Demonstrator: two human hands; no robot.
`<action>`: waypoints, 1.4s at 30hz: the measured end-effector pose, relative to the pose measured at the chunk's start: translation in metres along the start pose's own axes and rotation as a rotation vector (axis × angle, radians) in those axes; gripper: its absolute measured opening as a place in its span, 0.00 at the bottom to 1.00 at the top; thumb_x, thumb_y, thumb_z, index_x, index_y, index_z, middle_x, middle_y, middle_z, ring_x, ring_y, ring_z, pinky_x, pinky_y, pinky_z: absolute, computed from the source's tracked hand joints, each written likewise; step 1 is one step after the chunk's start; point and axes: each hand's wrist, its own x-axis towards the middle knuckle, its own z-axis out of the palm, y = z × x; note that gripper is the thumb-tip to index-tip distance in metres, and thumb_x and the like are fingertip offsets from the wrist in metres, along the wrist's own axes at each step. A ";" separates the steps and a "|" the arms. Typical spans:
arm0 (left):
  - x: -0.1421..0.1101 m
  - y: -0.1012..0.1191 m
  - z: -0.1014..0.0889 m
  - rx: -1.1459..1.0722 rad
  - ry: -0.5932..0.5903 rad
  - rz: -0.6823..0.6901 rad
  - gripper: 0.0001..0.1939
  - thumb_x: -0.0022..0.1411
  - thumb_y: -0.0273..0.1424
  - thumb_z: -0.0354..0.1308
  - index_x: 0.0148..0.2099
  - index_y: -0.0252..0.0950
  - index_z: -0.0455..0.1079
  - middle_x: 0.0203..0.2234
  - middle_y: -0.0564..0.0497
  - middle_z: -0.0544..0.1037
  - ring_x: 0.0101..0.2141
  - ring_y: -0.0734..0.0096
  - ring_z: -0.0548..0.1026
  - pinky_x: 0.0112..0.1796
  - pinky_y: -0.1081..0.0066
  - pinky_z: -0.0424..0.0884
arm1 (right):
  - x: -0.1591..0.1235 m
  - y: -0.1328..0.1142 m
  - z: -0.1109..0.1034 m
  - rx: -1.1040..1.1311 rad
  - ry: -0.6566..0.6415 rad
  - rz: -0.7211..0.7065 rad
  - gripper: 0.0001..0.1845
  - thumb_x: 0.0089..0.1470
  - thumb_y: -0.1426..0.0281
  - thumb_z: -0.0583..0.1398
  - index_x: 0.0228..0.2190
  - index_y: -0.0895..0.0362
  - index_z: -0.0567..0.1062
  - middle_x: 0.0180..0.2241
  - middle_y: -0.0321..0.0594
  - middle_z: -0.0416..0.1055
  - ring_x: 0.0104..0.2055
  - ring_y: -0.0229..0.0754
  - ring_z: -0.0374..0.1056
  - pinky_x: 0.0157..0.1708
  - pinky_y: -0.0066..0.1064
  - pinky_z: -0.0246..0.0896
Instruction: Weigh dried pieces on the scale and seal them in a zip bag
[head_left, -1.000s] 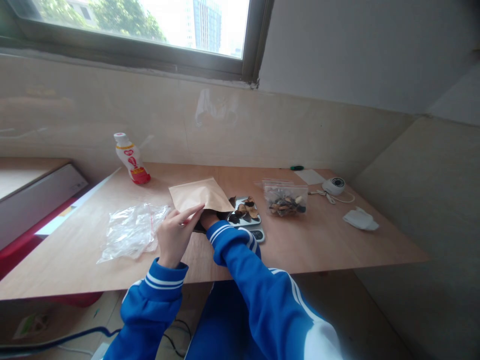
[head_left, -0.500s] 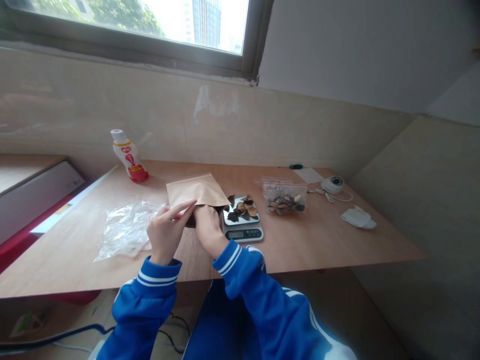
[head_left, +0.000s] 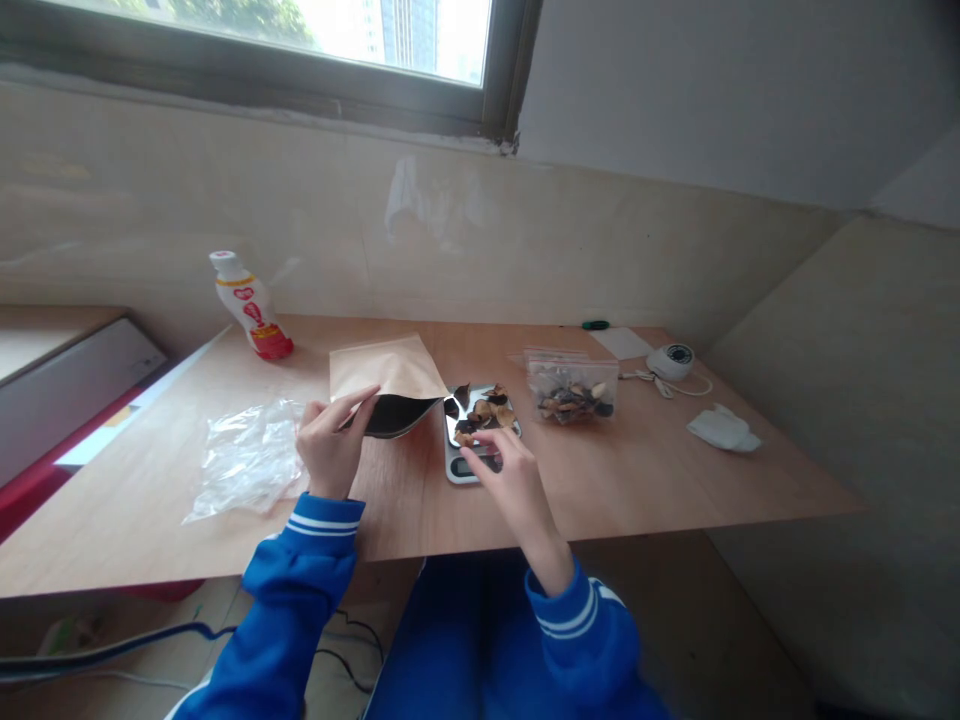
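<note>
Brown kraft-paper pouch point(head_left: 386, 372) pinched in the left grip point(head_left: 330, 445); right grip point(head_left: 510, 490), closure unclear, touches dark dried slices point(head_left: 484, 412) on a digital scale point(head_left: 454, 468).

The right hand point(head_left: 510, 490) has come out of the kraft paper pouch point(head_left: 386, 368) and moved to the right of the left hand's point(head_left: 328, 445) grip. Its fingertips point(head_left: 474, 452) are now at the dried slices point(head_left: 484, 412) on the digital scale point(head_left: 454, 468), partly covering the display. Just beyond the grip, the pouch's mouth now gapes, showing its black lining point(head_left: 390, 418).
</note>
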 end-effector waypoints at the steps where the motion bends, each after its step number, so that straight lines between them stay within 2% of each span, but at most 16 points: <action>1: -0.004 -0.005 0.004 -0.007 0.021 0.042 0.11 0.60 0.40 0.59 0.42 0.44 0.78 0.25 0.51 0.78 0.26 0.71 0.69 0.30 0.72 0.65 | -0.001 0.011 -0.005 -0.027 -0.012 0.023 0.03 0.55 0.70 0.61 0.34 0.55 0.74 0.36 0.39 0.73 0.38 0.43 0.70 0.38 0.32 0.66; 6: -0.023 -0.027 0.014 -0.006 0.079 0.209 0.09 0.59 0.33 0.60 0.41 0.43 0.79 0.31 0.51 0.82 0.25 0.72 0.69 0.32 0.69 0.65 | 0.003 0.044 -0.013 -0.200 -0.016 0.063 0.05 0.55 0.71 0.60 0.36 0.55 0.74 0.36 0.40 0.73 0.36 0.44 0.71 0.35 0.33 0.65; 12: -0.026 -0.034 0.012 0.007 0.147 0.291 0.10 0.57 0.29 0.62 0.42 0.44 0.78 0.31 0.52 0.83 0.24 0.72 0.71 0.32 0.70 0.66 | 0.011 0.052 0.000 -0.279 -0.020 0.045 0.07 0.55 0.73 0.59 0.37 0.55 0.74 0.37 0.40 0.73 0.38 0.45 0.71 0.37 0.34 0.65; 20: -0.027 -0.030 0.011 0.040 0.082 0.234 0.08 0.58 0.31 0.61 0.41 0.45 0.79 0.32 0.52 0.83 0.25 0.71 0.73 0.33 0.69 0.68 | 0.015 0.055 0.020 -0.349 0.002 0.016 0.11 0.56 0.72 0.58 0.42 0.57 0.74 0.37 0.44 0.71 0.37 0.45 0.70 0.38 0.36 0.66; 24: -0.027 -0.028 0.010 0.058 0.047 0.185 0.07 0.59 0.33 0.61 0.39 0.45 0.79 0.32 0.52 0.83 0.26 0.70 0.74 0.34 0.67 0.69 | 0.015 0.060 0.018 -0.336 0.008 0.002 0.16 0.57 0.70 0.57 0.47 0.56 0.73 0.38 0.45 0.70 0.38 0.45 0.70 0.38 0.34 0.66; 27: -0.026 -0.028 0.010 0.052 0.048 0.209 0.07 0.59 0.33 0.60 0.40 0.44 0.79 0.32 0.52 0.83 0.26 0.71 0.75 0.33 0.68 0.69 | 0.015 0.065 0.013 -0.404 0.021 -0.027 0.16 0.58 0.70 0.55 0.48 0.56 0.74 0.37 0.45 0.69 0.38 0.46 0.70 0.38 0.35 0.65; 33: -0.024 -0.027 0.010 -0.003 0.070 0.307 0.10 0.58 0.28 0.62 0.42 0.44 0.78 0.33 0.52 0.83 0.27 0.71 0.77 0.32 0.69 0.67 | 0.020 0.066 0.003 -0.558 -0.020 -0.121 0.10 0.60 0.71 0.55 0.38 0.55 0.77 0.34 0.43 0.69 0.37 0.44 0.67 0.40 0.35 0.60; 37: -0.025 -0.026 0.010 0.016 0.053 0.268 0.08 0.59 0.31 0.61 0.40 0.44 0.78 0.32 0.52 0.83 0.26 0.71 0.76 0.32 0.68 0.66 | 0.025 0.069 0.000 -0.617 -0.047 -0.219 0.09 0.61 0.70 0.56 0.34 0.55 0.77 0.33 0.41 0.70 0.37 0.43 0.66 0.39 0.34 0.55; 42: -0.025 -0.026 0.010 0.044 0.019 0.212 0.08 0.60 0.34 0.59 0.39 0.44 0.78 0.32 0.51 0.83 0.25 0.70 0.75 0.32 0.67 0.67 | 0.032 0.074 -0.006 -0.597 -0.011 -0.287 0.10 0.62 0.69 0.55 0.34 0.54 0.77 0.33 0.41 0.70 0.37 0.42 0.66 0.38 0.33 0.53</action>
